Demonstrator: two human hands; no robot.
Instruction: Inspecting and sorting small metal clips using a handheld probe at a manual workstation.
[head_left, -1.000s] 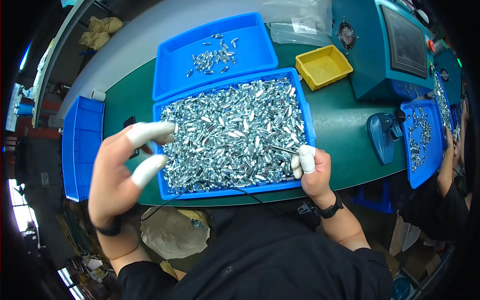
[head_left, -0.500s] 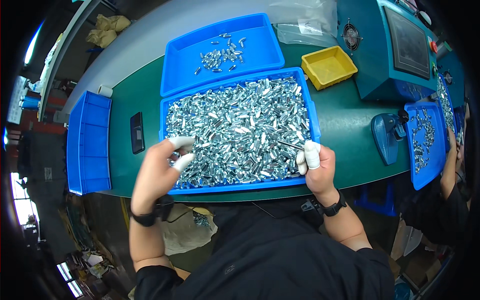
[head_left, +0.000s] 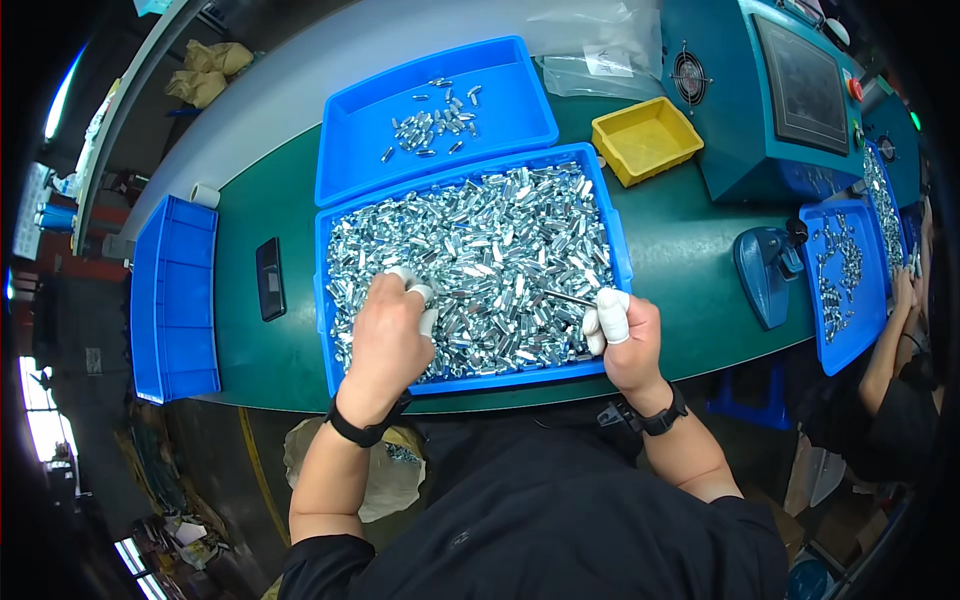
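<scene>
A blue tray [head_left: 622,240] in front of me is heaped with small shiny metal parts [head_left: 480,260], short and rod-like. My left hand [head_left: 388,335], with white coverings on the fingertips, is over the left part of the heap. Its fingers are curled in among the parts, and what they pinch, if anything, is hidden. At the tray's right edge my right hand [head_left: 632,340], also with white-covered fingertips, is closed around a thin dark metal rod [head_left: 568,298]. The rod's free end points left over the heap.
Behind stands a second blue tray [head_left: 350,150] with scattered parts, beside a yellow bin [head_left: 650,145]. To the left are a phone [head_left: 270,280] and a blue bin [head_left: 175,300]. Rightward are a teal machine [head_left: 735,130], a blue device [head_left: 765,275] and a co-worker's hands [head_left: 908,290] near another blue tray [head_left: 855,335].
My left hand has moved right and its fingers, spread apart before, are now curled into the heap. The right hand still holds the rod in nearly the same place. The view has shifted slightly.
</scene>
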